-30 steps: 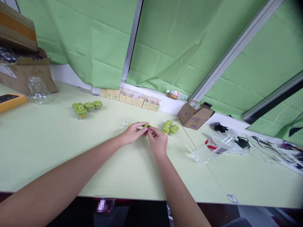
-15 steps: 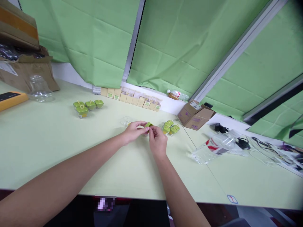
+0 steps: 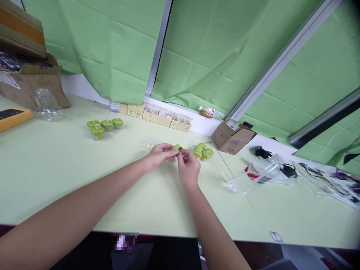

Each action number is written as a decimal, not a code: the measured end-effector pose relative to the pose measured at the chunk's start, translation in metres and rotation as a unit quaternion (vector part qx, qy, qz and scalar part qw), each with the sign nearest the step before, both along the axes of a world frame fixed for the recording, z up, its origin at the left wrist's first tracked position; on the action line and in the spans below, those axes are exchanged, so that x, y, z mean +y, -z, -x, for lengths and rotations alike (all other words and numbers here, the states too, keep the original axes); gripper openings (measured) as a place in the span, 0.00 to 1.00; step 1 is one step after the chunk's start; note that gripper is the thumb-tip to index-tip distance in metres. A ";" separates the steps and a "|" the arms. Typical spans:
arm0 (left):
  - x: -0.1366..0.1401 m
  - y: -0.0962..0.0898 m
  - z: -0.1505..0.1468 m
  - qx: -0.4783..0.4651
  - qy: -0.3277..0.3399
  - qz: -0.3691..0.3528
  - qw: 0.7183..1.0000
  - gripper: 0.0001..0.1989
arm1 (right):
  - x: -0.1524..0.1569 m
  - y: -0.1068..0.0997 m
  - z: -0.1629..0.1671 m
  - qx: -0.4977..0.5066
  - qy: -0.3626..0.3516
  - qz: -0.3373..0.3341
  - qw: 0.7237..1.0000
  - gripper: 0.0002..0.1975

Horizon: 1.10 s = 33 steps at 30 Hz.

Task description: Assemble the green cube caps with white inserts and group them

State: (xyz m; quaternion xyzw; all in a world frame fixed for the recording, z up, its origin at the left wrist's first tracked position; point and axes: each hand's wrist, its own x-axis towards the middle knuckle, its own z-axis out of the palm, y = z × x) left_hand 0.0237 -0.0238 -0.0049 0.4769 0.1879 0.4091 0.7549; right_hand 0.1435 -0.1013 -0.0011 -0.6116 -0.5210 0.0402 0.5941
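Between my two hands, over the middle of the table, is a small green lid (image 3: pixel 177 147), tilted up. My left hand (image 3: pixel 159 156) pinches it from the left with thumb and fingers. The fingertips of my right hand (image 3: pixel 189 165) are closed at its right edge. What lies under my fingers is mostly hidden. Just beyond my left hand is a clear plastic cup (image 3: pixel 149 143) with a bit of yellow near it. Right of my hands stand several green-lidded clear cups (image 3: pixel 203 150) in a cluster. Another group of green-lidded cups (image 3: pixel 97 130) stands farther left.
A row of small beige boxes (image 3: pixel 157 116) lines the back wall. An open carton (image 3: pixel 232 137) stands at back right, with a large plastic bottle (image 3: pixel 250 176) lying before it and cables (image 3: pixel 317 176) beyond. At left are a clear jar (image 3: pixel 48 107), a yellow-black device (image 3: pixel 14 118) and cartons (image 3: pixel 30 86).
The green lid has tipped slightly, showing more of its underside. My right hand has shifted a little to the right; my left hand keeps its hold.
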 end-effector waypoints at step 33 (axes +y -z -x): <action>-0.008 -0.002 -0.003 0.069 -0.067 -0.069 0.993 0.18 | 0.002 0.003 -0.002 0.060 -0.011 0.013 0.998 0.12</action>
